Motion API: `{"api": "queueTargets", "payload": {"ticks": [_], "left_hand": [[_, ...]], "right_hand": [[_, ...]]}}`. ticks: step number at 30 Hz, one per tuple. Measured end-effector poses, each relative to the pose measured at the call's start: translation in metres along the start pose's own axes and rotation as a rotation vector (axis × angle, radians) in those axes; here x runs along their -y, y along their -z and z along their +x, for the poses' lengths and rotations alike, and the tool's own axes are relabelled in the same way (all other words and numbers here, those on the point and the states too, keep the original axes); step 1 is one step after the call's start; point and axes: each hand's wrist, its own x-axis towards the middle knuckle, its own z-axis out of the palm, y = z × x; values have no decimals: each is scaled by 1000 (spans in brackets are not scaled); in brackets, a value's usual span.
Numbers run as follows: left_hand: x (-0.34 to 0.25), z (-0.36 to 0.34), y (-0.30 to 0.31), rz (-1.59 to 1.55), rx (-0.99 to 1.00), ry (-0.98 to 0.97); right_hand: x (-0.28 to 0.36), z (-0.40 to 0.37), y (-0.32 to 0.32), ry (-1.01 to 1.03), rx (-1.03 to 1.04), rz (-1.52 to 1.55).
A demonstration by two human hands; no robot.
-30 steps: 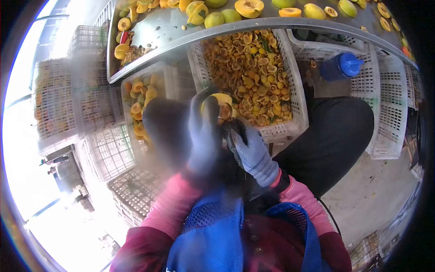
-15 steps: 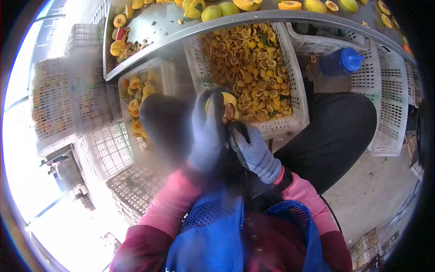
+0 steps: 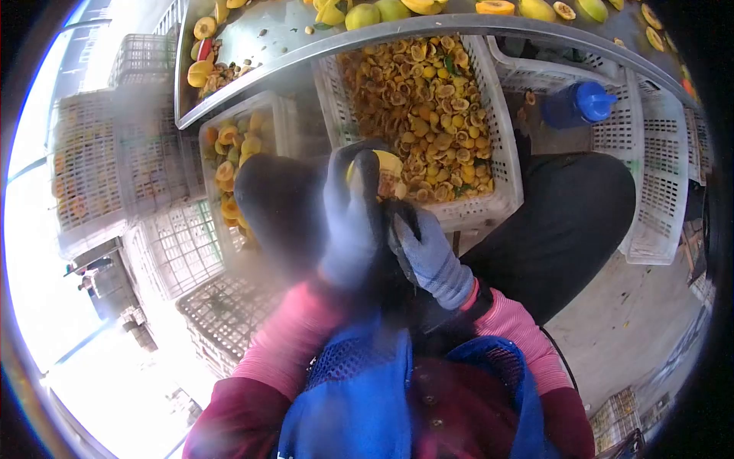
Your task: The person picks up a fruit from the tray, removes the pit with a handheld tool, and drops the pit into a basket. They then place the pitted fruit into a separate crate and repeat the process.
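My left hand (image 3: 350, 216), in a grey-blue glove, is closed around a yellow fruit half (image 3: 385, 170) held above my lap. My right hand (image 3: 428, 252), also gloved, grips a dark tool (image 3: 397, 222) pressed against the fruit's underside. Both hands sit in front of a white plastic crate (image 3: 501, 200) filled with cut yellow-orange fruit pieces. The left part of the view is blurred by a smear on the lens.
A metal table edge (image 3: 428, 29) carries whole and halved fruits above the crate. A second crate (image 3: 267, 115) with fruit halves stands at left, empty crates (image 3: 657, 153) at right, and a blue jug (image 3: 577, 103). More stacked crates (image 3: 99, 168) are far left.
The hands have risen slightly with the fruit half; the grip on the fruit and on the tool is unchanged.
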Motion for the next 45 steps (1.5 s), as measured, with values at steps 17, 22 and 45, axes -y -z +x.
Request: {"api": "queueTargets", "payload": {"ticks": [17,22,45], "left_hand": [[0,14,19,-236,266,180],[12,6,13,-592,-56,758],[2,-7,18,-390,119,344]], "right_hand": [[2,9,8,-591,1111,1862],[16,21,16,-256,801,1763],[28,31,-10,167,-145,105]]}}
